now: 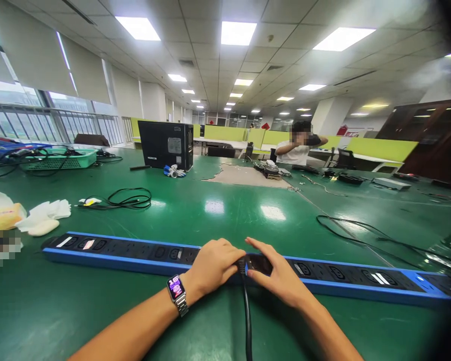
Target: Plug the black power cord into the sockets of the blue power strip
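A long blue and black power strip (135,249) with rows of sockets lies across the green table in front of me. My left hand (217,262), with a smartwatch (175,287) on the wrist, is closed at the strip's middle, thumb and fingers pinching a black power plug (242,264). From that plug a thick black cord (247,316) runs down toward me. Just right of it, my right hand (280,273) is over the strip with thumb and forefinger spread apart. The plug's front end is hidden, so how far it sits in a socket cannot be seen.
A black computer case (161,144) stands at the back, gloves (174,171) beside it. A green basket (65,159) of cables is at far left, with white tissue (52,210) nearer. Loose cables (130,199) lie beyond the strip. A person (295,148) sits across the table.
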Demonstrator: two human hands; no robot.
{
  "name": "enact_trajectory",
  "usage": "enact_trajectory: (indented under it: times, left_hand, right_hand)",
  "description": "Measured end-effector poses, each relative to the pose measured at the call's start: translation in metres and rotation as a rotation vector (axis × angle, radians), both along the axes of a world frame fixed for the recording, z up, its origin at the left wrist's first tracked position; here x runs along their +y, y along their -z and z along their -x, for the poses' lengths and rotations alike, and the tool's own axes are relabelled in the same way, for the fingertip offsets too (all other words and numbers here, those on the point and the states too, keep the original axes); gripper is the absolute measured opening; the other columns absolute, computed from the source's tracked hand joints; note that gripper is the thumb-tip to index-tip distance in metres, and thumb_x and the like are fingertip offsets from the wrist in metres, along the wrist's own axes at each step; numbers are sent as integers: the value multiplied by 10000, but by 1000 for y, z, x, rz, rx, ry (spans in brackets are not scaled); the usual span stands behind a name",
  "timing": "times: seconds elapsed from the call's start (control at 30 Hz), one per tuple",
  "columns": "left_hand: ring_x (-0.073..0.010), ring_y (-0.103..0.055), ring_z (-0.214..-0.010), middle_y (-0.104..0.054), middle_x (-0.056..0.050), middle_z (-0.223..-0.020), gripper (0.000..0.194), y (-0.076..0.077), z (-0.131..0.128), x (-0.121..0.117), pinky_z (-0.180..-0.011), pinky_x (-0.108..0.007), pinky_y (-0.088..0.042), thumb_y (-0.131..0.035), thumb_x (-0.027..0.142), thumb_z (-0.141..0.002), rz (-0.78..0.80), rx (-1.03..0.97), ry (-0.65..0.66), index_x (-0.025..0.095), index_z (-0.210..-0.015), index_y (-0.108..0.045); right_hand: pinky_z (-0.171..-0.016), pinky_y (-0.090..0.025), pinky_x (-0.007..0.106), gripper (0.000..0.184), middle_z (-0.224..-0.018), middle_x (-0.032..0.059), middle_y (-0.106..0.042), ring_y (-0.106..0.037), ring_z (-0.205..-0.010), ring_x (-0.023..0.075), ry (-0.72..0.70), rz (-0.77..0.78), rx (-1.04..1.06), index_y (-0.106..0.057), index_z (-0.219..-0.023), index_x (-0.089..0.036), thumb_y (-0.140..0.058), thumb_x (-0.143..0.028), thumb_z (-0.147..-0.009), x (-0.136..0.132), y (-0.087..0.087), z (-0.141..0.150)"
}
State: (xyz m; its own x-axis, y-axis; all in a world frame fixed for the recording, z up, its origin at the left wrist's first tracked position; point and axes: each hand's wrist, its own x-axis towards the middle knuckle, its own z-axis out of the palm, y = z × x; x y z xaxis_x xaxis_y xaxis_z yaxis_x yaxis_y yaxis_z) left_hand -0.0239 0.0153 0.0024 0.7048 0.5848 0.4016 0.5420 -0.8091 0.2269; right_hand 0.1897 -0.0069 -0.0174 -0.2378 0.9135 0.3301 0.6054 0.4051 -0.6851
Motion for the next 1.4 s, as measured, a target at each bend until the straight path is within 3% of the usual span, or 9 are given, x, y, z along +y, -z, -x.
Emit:
enact_trajectory:
  times: [0.17, 0.33, 0.5, 0.67, 0.77, 0.97, 1.17, 1.3, 1.4]
  left_hand:
    - [-216, -589, -1033, -658, -56, -1166, 306, 12, -3, -8, -860, -366, -496, -505, 200, -936, -48, -47, -55, 220, -1237, -555]
    - [-188, -598, -1035, -638, -55, -1200, 379, -1, -9, -11, -902, -338, -506, -419, 106, -912, -68, -205, -74, 219, -1249, -552]
    - [-207, -593, -1128, -651, -66, -1218, 362, -7, 52, -10, -998, -360, -472, -423, 153, -911, -115, -450, -227, 204, -1235, -576]
    - [-213, -671, -996, -714, -52, -1106, 297, 6, 108, -12, -900, -347, -533, -505, 297, -910, 113, -378, -294, 207, -1166, -628]
    - [-211, -670, -984, -720, -48, -1094, 289, 7, 110, -12, -881, -338, -531, -522, 328, -908, 174, -323, -249, 216, -1146, -641]
    - [-219, -628, -1074, -689, -48, -1172, 325, 10, 107, -8, -949, -369, -488, -492, 226, -897, 106, -184, -232, 258, -1190, -626]
    - [-257, -608, -1097, -649, -78, -1225, 796, 21, 110, -12, -948, -425, -491, -648, 283, -808, 63, -224, -313, 295, -1492, -241]
    - [-252, -596, -1109, -627, -75, -1242, 896, 26, 109, -10, -957, -415, -482, -667, 200, -764, 32, -172, -281, 310, -1504, -174]
    - [-246, -598, -1105, -633, -69, -1232, 924, 28, 110, -8, -953, -408, -484, -663, 181, -760, 39, -159, -314, 305, -1509, -138]
  right_hand:
    - [-1054, -398, 479, 616, -1281, 96, -581, -523, -1191, 249, -34, -24, -41, -517, -1322, -235, -599, -224, -711, -4, 0, 4]
    - [-1040, -405, 484, 617, -1283, 99, -583, -525, -1183, 258, -36, -48, -61, -518, -1320, -229, -612, -238, -711, -4, 0, 7]
    - [-1056, -376, 489, 613, -1317, 105, -563, -507, -1208, 263, -2, 11, -103, -513, -1329, -214, -639, -303, -736, -7, -4, 7]
    - [-1024, -390, 488, 585, -1267, 97, -605, -534, -1165, 267, 24, -20, -154, -558, -1289, -225, -673, -316, -723, -6, -5, 14]
    - [-998, -405, 483, 538, -1227, 91, -633, -558, -1126, 265, 43, -44, -157, -586, -1257, -236, -678, -346, -738, -6, -6, 18]
    - [-971, -426, 474, 465, -1191, 95, -656, -579, -1091, 260, 58, -57, -158, -614, -1212, -223, -637, -433, -798, -5, -7, 19]
    - [-972, -410, 471, 464, -1193, 100, -658, -560, -1099, 268, -13, -151, -200, -589, -1240, -224, -662, -312, -790, -5, -13, 78]
    - [-891, -434, 430, 435, -1117, 58, -689, -574, -1015, 254, -99, -200, -223, -592, -1211, -256, -658, -247, -781, 2, -14, 133]
    - [-828, -444, 385, 342, -1004, 35, -709, -591, -924, 227, -63, -256, -101, -628, -1121, -261, -611, -188, -788, 8, -18, 138]
